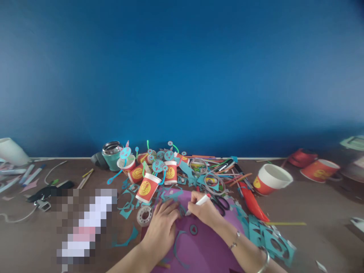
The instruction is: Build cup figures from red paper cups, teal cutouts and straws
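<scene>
My right hand (203, 212) grips a white marker (201, 201) with a red end, its tip low over the purple sheet (210, 250). Flat on that sheet lies my left hand (163, 223), fingers stretched, their tips beside a small blue paper piece (182, 209) near the marker tip. Below the hands, a small round blue paper disc (193, 229) with a red heart rests on the purple sheet. A curved blue paper strip (178, 248) lies there too. Close to my left hand stands a roll of clear tape (145, 215); scissors (222, 204) lie beyond my right wrist.
Red-and-white paper cups (147, 187) with blue paper animal faces (159, 166) stand behind. Blue paper offcuts (273, 242) lie to the right, near a red pouch (253, 203) and a larger cup (273, 179). A teal thermos (111, 156) and black-handled tool (49, 191) are left.
</scene>
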{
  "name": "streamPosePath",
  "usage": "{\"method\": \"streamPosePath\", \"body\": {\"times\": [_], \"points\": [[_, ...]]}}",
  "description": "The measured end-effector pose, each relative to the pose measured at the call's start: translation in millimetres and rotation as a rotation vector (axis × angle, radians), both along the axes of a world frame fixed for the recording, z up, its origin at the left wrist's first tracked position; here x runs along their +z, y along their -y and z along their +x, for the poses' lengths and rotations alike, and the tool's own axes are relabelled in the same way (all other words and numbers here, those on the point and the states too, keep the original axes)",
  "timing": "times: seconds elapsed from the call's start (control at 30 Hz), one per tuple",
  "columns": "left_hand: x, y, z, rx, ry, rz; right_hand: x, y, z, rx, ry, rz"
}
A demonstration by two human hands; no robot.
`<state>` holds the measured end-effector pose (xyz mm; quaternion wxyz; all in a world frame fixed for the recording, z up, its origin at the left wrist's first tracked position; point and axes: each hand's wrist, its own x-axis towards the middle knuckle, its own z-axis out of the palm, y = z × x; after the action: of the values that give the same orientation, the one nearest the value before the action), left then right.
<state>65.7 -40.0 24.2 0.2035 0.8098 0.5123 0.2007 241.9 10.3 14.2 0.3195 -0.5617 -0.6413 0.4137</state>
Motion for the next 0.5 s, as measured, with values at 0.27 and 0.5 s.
{"method": "streamPosePath", "body": {"times": [0.27,0.5], "points": [[-0.2,1.0,-0.6,-0.001,0.016,-0.001,0.7,0.9,0.2,0.016,-0.060,0.000],[-0.4,-0.1,-0.4,-0.004,0.013,0.003,1.4,0.7,0.0,0.007,-0.011,-0.015]]}}
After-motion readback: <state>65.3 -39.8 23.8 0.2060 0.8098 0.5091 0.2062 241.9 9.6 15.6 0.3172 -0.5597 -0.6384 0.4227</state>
